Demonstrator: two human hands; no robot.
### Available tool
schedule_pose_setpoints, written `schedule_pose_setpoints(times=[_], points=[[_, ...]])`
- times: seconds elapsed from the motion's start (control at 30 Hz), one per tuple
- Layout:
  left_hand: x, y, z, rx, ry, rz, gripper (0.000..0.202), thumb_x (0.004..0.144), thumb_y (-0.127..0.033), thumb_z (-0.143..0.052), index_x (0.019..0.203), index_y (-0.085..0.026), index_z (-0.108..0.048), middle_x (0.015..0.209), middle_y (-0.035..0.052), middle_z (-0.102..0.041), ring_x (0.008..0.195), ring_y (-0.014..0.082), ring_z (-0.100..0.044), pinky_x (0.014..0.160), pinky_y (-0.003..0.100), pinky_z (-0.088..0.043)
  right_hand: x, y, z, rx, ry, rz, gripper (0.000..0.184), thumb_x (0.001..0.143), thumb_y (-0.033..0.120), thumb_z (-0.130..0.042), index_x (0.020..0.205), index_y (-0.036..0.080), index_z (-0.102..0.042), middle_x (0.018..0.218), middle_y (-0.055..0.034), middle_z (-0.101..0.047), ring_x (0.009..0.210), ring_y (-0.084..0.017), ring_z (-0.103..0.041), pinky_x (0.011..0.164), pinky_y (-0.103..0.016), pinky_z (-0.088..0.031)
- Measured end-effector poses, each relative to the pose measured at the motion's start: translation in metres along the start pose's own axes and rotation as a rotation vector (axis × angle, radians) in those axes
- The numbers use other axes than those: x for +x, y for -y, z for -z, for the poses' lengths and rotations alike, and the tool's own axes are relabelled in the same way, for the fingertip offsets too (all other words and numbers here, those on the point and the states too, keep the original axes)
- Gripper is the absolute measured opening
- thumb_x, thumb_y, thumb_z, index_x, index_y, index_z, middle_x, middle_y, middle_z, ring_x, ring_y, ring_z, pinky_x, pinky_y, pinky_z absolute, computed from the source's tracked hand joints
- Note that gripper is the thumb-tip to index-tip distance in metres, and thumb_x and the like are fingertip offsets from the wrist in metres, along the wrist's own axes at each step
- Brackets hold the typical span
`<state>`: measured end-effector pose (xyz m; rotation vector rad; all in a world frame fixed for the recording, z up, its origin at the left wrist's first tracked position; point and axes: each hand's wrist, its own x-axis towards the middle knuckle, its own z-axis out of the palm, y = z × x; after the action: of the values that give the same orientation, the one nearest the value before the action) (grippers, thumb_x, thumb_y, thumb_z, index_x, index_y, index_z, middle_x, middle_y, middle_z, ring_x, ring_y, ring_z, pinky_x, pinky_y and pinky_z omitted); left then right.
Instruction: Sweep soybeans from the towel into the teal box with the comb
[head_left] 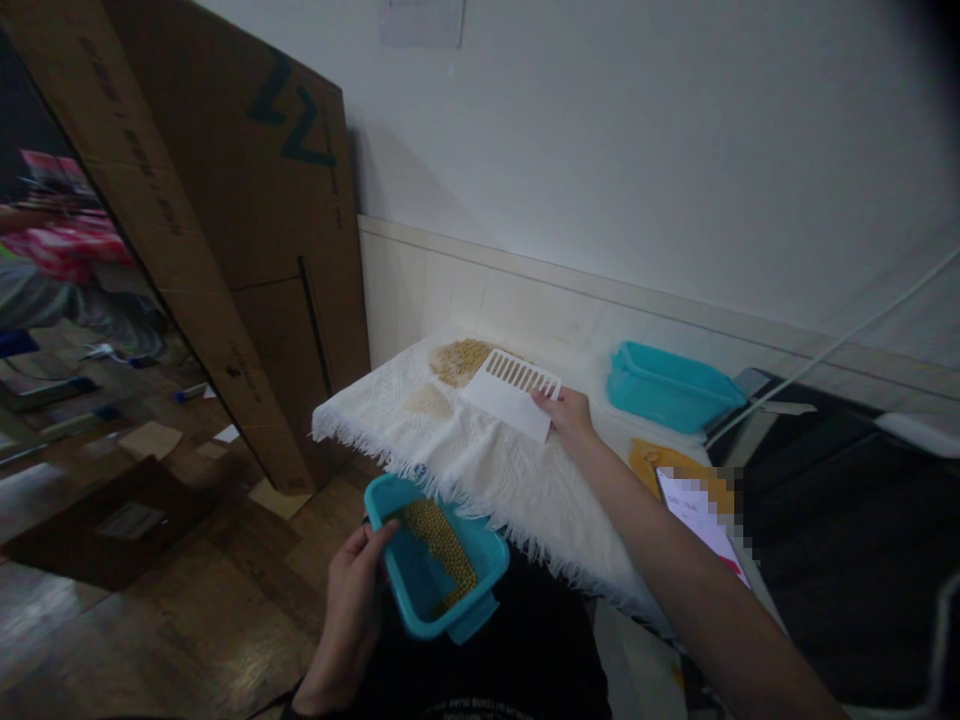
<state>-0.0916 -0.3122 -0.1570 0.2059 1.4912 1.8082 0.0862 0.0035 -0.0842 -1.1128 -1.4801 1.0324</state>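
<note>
My left hand (358,580) grips the left rim of a blue plastic bin (412,605), which is tilted below the table edge with many small yellow-green beans (442,540) inside. Over the table, my right hand (566,412) is closed on the right side of a white slotted plate (506,395), its slots pointing toward the wall. Just beyond the plate, a pile of tan grains or beans (457,362) lies on the white fringed cloth (480,470). A smaller pale pile (427,402) sits nearer the cloth's left edge.
A second blue bin (667,390) stands against the wall at the back right. Near it are an orange-yellow item (645,460) and a phone-like screen (694,515). A tall cardboard box (285,230) rises at the left. A white cable (847,340) crosses the right side.
</note>
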Motion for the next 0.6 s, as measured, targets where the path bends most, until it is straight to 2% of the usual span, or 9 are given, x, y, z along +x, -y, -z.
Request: schedule_pose_setpoints(times=[0.13,0.27,0.4,0.6], points=[[0.000,0.002,-0.001,-0.042,0.002,0.032,0.043,0.057,-0.047,-0.088,0.062,-0.019,-0.056,0.048,-0.0069,-0.047,0.042,0.0085,-0.040,0.042,0.021,-0.030,0.000,0.004,0.019,-0.002,-0.048,0.007,0.052,0.049,0.053,-0.086,0.081,0.013,-0.076,0.075,-0.0064,-0.076,0.068,-0.024,-0.069,0.055,-0.029,-0.049],[-0.003,-0.001,-0.003,-0.038,-0.007,0.027,0.043,0.054,-0.046,-0.089,0.059,-0.019,-0.055,0.048,-0.0067,-0.047,0.042,0.0089,-0.040,0.041,0.021,-0.031,-0.007,0.004,0.007,0.048,-0.024,0.009,0.052,0.052,0.055,-0.084,0.084,0.014,-0.077,0.079,-0.0071,-0.078,0.070,-0.024,-0.070,0.056,-0.030,-0.051],[-0.009,-0.010,-0.007,-0.039,-0.025,0.024,0.042,0.051,-0.046,-0.089,0.057,-0.019,-0.057,0.047,-0.0068,-0.046,0.041,0.0086,-0.038,0.039,0.022,-0.030,-0.010,-0.003,-0.010,0.087,-0.009,0.009,0.047,0.053,0.050,-0.084,0.083,0.015,-0.077,0.079,-0.0060,-0.078,0.072,-0.023,-0.070,0.061,-0.031,-0.053],[-0.014,-0.023,-0.008,-0.014,-0.036,0.008,0.035,0.052,-0.041,-0.087,0.058,-0.018,-0.061,0.049,-0.0041,-0.053,0.043,0.0116,-0.045,0.042,0.024,-0.037,0.011,-0.004,0.003,0.091,-0.080,-0.009,0.045,0.050,0.046,-0.085,0.079,0.014,-0.075,0.073,-0.0037,-0.075,0.071,-0.023,-0.069,0.058,-0.030,-0.051]])
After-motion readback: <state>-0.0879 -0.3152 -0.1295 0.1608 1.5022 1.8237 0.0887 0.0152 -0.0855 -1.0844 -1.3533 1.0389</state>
